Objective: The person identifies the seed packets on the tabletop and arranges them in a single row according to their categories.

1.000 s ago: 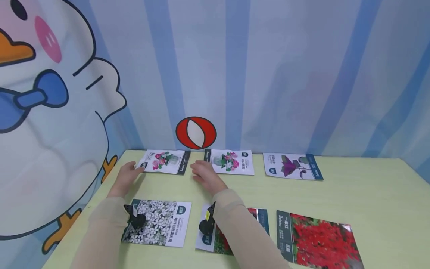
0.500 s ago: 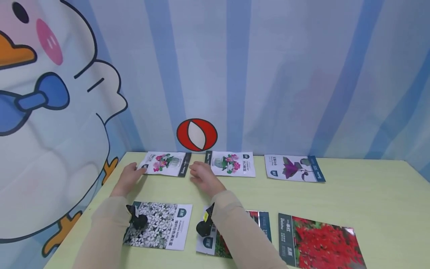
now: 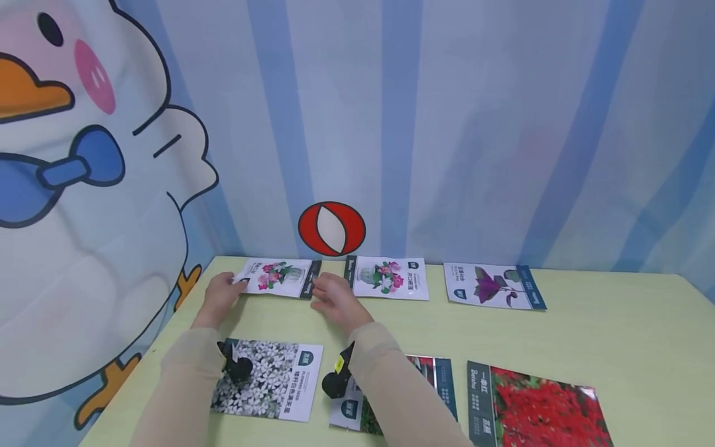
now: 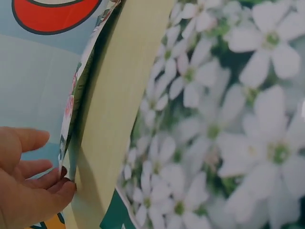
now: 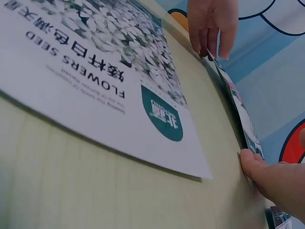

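Observation:
A white seed packet with pink flowers in a vase (image 3: 277, 276) lies at the table's far left. My left hand (image 3: 219, 298) pinches its left end; in the left wrist view, the left fingers (image 4: 59, 183) meet at the packet's corner. At the packet's dark right end is my right hand (image 3: 341, 302). The right wrist view has the right thumb (image 5: 252, 164) against that end's near corner, with other fingers partly hidden beyond it. A similar flower packet (image 3: 389, 279) lies just right of the right hand.
A purple-flower packet (image 3: 491, 285) lies farther right in the back row. Nearer stand a white-flower packet (image 3: 268, 379), a partly covered red-flower packet (image 3: 444, 385) and a larger red-flower packet (image 3: 547, 406). Behind the table (image 3: 603, 329) hangs a striped cloth (image 3: 475, 136).
My right hand has shifted slightly left, its fingers now at the packet's right end. The left hand stays at the left end. The whole head view has drifted slightly.

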A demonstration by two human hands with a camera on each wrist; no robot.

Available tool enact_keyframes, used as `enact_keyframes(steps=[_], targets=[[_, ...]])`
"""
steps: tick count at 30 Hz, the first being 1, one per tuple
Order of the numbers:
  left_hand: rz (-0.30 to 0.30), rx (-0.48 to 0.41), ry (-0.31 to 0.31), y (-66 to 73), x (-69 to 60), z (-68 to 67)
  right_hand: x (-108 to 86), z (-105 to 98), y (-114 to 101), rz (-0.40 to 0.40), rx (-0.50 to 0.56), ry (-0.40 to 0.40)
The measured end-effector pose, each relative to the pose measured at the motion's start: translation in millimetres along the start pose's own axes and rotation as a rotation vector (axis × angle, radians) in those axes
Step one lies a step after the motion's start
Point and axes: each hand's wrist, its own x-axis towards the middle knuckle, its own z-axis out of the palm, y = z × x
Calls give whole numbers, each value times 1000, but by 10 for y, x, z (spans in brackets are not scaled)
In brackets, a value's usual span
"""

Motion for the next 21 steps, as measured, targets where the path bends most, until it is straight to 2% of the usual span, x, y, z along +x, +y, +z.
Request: enact_keyframes(steps=[2, 4, 6, 11, 16, 18, 21], targets=[[19, -22, 113, -20, -6, 15, -19, -5, -10, 12, 28, 4], [23, -57, 216, -43, -18, 35, 60, -23, 32, 21, 59, 20], [6, -107, 269, -62, -30, 48, 106, -33, 62, 34, 103, 38], [-76, -306, 264, -65, -41, 46, 73, 7, 52, 49, 208, 72], [-128, -501, 225, -52, -50, 29, 126, 26, 77, 33, 237, 157], [-155, -565, 205, -41, -59, 21, 180, 3, 106, 18, 242, 185], [-198, -629, 174, -12, -75, 7, 451, -116, 232, 10, 267, 187]])
